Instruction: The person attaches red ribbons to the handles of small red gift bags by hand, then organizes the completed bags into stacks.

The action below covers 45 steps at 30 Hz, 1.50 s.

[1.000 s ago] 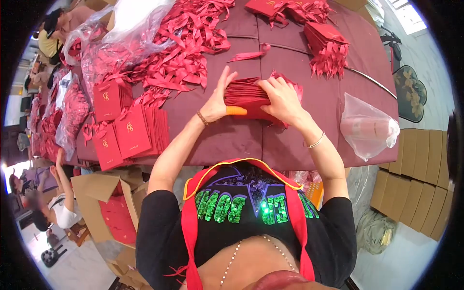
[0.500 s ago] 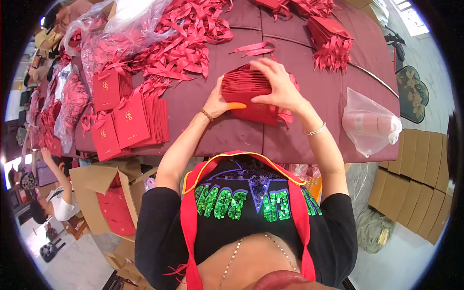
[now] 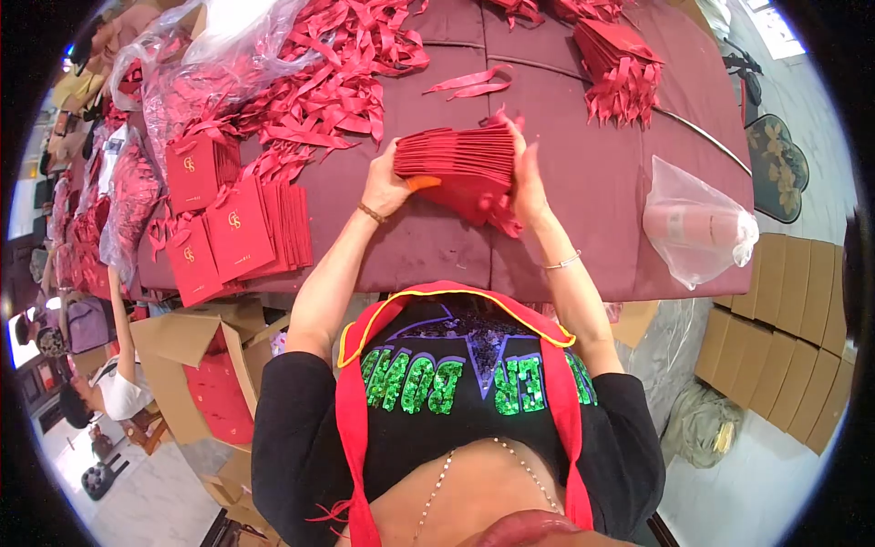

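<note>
A thick stack of folded red paper bags (image 3: 456, 157) is held between both hands just above the maroon tablecloth (image 3: 583, 228). My left hand (image 3: 383, 187) grips its left end, an orange cover on the thumb. My right hand (image 3: 524, 178) clamps the right end, where red ribbon handles hang down. The stack is tilted, its edges facing me.
Finished red bags with gold logos (image 3: 237, 228) lie at the table's left edge. A pile of loose red ribbons (image 3: 319, 73) and clear plastic fill the back left. More bags (image 3: 620, 64) sit back right, a plastic bag (image 3: 697, 228) at right. Cardboard boxes (image 3: 196, 365) and a seated person (image 3: 100, 392) are lower left.
Both hands have lifted the stack off the cloth and squared it up, shifting it slightly left. My right hand moved from the top of the stack to its right end.
</note>
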Tool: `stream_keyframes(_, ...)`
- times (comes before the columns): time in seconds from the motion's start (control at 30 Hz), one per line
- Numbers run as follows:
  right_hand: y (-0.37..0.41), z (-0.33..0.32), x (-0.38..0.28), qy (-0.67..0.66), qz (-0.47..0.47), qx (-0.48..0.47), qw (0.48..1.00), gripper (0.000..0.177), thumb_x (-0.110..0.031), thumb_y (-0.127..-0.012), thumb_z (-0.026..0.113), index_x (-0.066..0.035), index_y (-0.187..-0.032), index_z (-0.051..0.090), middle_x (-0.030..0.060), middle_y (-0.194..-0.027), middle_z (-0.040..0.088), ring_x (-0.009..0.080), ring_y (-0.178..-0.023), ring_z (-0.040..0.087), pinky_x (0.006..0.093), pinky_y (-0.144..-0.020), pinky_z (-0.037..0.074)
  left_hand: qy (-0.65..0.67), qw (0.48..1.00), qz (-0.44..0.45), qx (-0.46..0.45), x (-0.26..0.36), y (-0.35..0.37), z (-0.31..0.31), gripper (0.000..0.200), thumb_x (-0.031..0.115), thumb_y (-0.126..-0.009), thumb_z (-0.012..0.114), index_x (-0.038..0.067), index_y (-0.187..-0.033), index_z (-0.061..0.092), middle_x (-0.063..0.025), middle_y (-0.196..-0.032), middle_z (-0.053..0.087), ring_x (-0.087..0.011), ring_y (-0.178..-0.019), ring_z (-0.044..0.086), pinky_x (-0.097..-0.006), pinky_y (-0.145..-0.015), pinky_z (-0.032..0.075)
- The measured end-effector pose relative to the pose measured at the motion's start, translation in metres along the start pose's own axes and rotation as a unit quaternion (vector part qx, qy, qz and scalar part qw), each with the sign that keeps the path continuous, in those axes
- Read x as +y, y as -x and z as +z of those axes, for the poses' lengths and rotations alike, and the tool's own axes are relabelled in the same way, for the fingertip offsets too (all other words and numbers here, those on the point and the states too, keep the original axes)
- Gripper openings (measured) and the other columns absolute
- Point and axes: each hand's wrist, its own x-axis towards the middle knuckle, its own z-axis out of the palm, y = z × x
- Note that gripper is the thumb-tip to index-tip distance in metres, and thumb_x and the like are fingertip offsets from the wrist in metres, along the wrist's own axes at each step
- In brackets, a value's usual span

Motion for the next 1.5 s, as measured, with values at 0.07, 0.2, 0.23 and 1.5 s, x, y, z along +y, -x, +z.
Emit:
stream_keyframes(0.07, -0.001, -0.009, -0.003, 0.504, -0.03, -0.069, 0.86, 0.104, -0.052, -0.062, 0.076, -0.006, -0.14, 0.024, 0.019, -0.147, 0.011, 0.0353, -0.139, 0.004, 0.0511, -0.111, 0.008, 0.015, 1.0, -0.013, 0.004, -0.02, -0.001, -0.006, 0.06, 0.015, -0.063, 0.084, 0.003, -0.114, 0.053, -0.0066, -0.097, 0.067, -0.0111, -0.088, 0.062, -0.0294, -0.08, 0.051)
stream_keyframes(0.2, -0.001, -0.006, -0.005, 0.683, -0.151, -0.045, 0.713, 0.112, -0.05, -0.054, 0.081, -0.008, -0.138, 0.02, 0.0207, -0.149, 0.008, 0.0372, -0.14, -0.002, 0.0596, -0.108, -0.001, 0.078, 0.995, -0.04, -0.046, -0.016, -0.003, -0.009, 0.066, 0.01, -0.059, 0.085, 0.003, -0.116, 0.052, -0.0053, -0.107, 0.063, -0.0119, -0.097, 0.059, -0.0298, -0.086, 0.048)
stream_keyframes(0.23, -0.003, -0.007, -0.004, 0.674, -0.164, -0.06, 0.718, 0.11, -0.047, -0.054, 0.082, -0.006, -0.137, 0.021, 0.0217, -0.147, 0.012, 0.0389, -0.139, 0.003, 0.0593, -0.108, 0.001, 0.123, 0.99, -0.042, -0.063, -0.015, -0.004, -0.009, 0.069, 0.008, -0.057, 0.086, 0.004, -0.117, 0.051, -0.0049, -0.111, 0.061, -0.0124, -0.1, 0.057, -0.0303, -0.088, 0.047)
stream_keyframes(1.5, 0.009, 0.023, -0.011, 0.459, -0.124, -0.147, 0.867, 0.103, -0.042, -0.064, 0.077, -0.003, -0.143, 0.023, 0.0178, -0.149, 0.017, 0.0313, -0.138, 0.017, 0.0425, -0.111, 0.016, -0.508, 0.825, 0.198, -0.144, 0.081, -0.002, 0.004, 0.049, 0.019, -0.059, 0.075, 0.006, -0.099, 0.051, -0.01, -0.088, 0.054, -0.0267, -0.086, 0.054, -0.0378, -0.07, 0.045)
